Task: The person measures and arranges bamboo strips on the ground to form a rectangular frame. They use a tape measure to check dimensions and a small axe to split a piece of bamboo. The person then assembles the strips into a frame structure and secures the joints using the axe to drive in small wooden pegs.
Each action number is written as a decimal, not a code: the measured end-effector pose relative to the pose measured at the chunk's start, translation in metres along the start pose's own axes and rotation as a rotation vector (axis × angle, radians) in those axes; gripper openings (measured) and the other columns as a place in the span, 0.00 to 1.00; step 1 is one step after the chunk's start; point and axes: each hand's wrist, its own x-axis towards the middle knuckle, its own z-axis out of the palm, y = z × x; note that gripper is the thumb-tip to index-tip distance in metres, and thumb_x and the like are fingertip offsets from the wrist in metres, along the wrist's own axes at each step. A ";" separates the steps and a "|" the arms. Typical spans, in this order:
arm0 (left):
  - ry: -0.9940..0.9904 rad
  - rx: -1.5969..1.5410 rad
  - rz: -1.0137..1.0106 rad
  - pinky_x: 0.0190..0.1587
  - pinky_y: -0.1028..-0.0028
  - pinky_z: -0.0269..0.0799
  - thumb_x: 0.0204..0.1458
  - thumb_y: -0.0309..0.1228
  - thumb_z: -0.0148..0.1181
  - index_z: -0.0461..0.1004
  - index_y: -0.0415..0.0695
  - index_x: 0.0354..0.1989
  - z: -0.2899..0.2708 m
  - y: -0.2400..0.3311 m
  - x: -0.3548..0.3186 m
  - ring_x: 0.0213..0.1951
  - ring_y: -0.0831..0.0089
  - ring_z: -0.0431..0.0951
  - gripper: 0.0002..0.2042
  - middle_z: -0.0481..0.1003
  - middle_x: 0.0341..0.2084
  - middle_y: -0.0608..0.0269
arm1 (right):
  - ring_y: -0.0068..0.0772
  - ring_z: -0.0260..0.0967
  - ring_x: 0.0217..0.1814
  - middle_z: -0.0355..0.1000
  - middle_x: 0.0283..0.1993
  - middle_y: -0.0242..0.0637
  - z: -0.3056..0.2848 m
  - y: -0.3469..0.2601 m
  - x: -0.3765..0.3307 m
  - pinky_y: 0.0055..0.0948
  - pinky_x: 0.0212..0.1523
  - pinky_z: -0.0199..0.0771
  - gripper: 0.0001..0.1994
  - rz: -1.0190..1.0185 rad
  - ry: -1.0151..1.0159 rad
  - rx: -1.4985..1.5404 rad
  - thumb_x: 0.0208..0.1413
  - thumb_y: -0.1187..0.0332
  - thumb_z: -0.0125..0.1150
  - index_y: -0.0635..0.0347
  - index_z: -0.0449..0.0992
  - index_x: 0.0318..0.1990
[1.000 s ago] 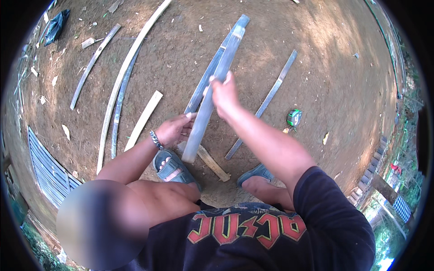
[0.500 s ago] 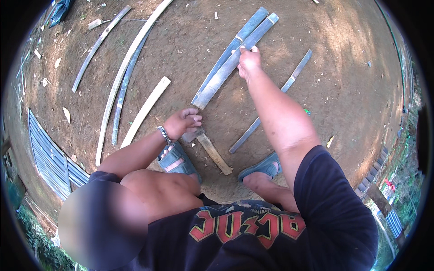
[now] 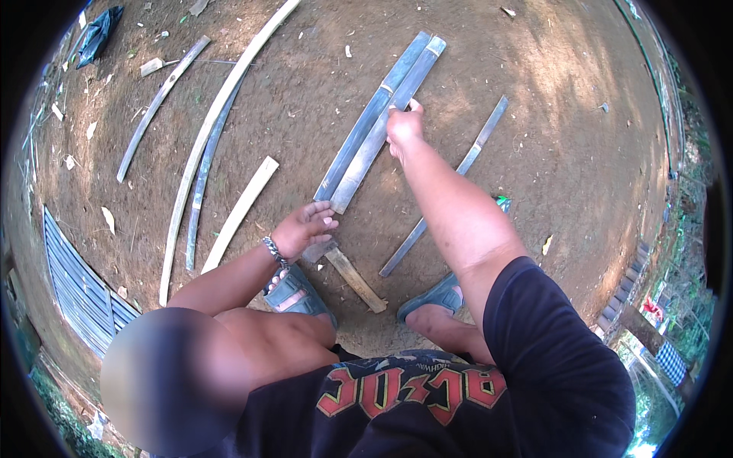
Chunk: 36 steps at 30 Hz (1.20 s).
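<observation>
Two grey-blue bamboo slats lie side by side on the dirt in front of me, the left slat (image 3: 359, 137) and the right slat (image 3: 385, 126). My right hand (image 3: 405, 128) grips the right slat by its outer edge, a little above its middle. At the near ends of both slats is my left hand (image 3: 305, 227), fingers loosely apart with nothing in them; its fingertips reach the slat ends. Below that hand a wooden-handled tool (image 3: 355, 282) with a grey metal head lies on the ground, its head partly hidden.
On the left lie a long curved pale bamboo strip (image 3: 200, 141), a shorter pale strip (image 3: 241, 214) and a dark slat (image 3: 162, 107). A narrow slat (image 3: 447, 183) is at right. Bundled dark strips (image 3: 76, 271) sit far left. My sandalled feet flank the tool handle.
The right slat has turned slightly and now lies alongside the left one instead of crossing over it. My left fingers have come up to the slat ends. The view has shifted slightly.
</observation>
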 end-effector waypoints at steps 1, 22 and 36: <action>-0.001 0.010 -0.005 0.59 0.66 0.70 0.61 0.31 0.59 0.52 0.37 0.71 0.000 0.000 -0.001 0.61 0.68 0.70 0.32 0.63 0.65 0.57 | 0.42 0.69 0.60 0.67 0.63 0.46 0.000 -0.001 -0.001 0.39 0.59 0.69 0.26 0.006 -0.006 -0.018 0.64 0.72 0.55 0.56 0.56 0.68; -0.091 0.254 0.034 0.61 0.69 0.68 0.62 0.34 0.59 0.55 0.34 0.70 -0.005 -0.008 -0.003 0.61 0.69 0.70 0.32 0.63 0.67 0.55 | 0.43 0.67 0.63 0.67 0.65 0.47 -0.014 0.005 -0.016 0.40 0.60 0.69 0.32 -0.042 0.061 -0.022 0.61 0.78 0.48 0.54 0.47 0.73; 0.125 0.371 0.158 0.53 0.75 0.71 0.62 0.34 0.59 0.64 0.33 0.63 -0.043 -0.021 -0.011 0.50 0.74 0.75 0.25 0.75 0.53 0.56 | 0.53 0.64 0.66 0.62 0.65 0.57 -0.131 0.068 -0.008 0.40 0.67 0.63 0.40 -0.153 0.435 -0.365 0.52 0.72 0.64 0.56 0.52 0.73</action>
